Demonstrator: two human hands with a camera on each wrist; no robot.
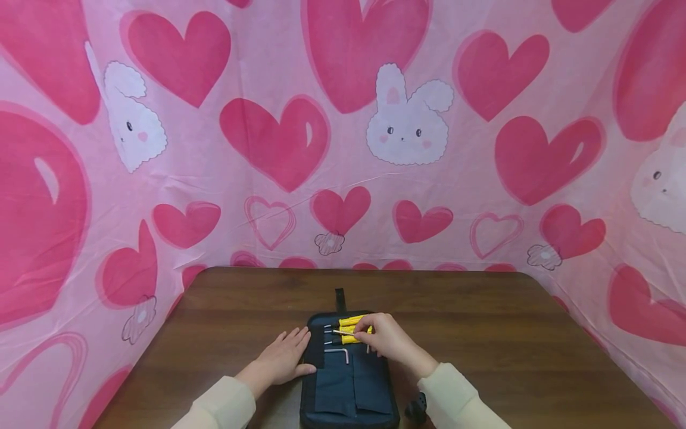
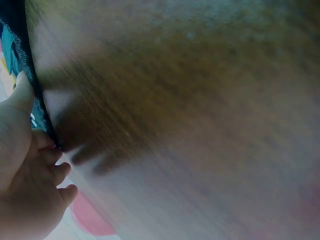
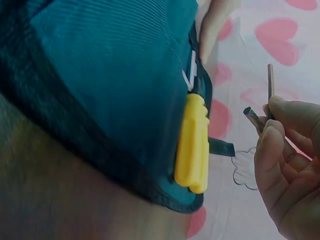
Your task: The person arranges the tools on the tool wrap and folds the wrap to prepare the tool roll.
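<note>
Left hand (image 1: 284, 356) flat with fingers spread and straight, pressing the left edge of the black tool pouch (image 1: 348, 381), which lies open on the brown bench (image 1: 482, 333) near the front edge. Right hand (image 1: 383, 336) curled over the upper part of the pouch, fingertips pinching small hex keys (image 3: 262, 102); in the right wrist view two thin dark metal pieces visible between thumb and fingers, held just above the pouch.

Possible trouble, as a judgement: thin keys could slip out of the pinch and fall on the bench or under the pouch flap, because of the light fingertip grip only. Pouch could also slide if the left hand lifts.

Counted: one pouch; about three yellow-handled screwdrivers (image 1: 351, 329) in the slots, exact number hard to tell; one bent hex key (image 1: 339, 353) lying on the pouch; two hands.
</note>
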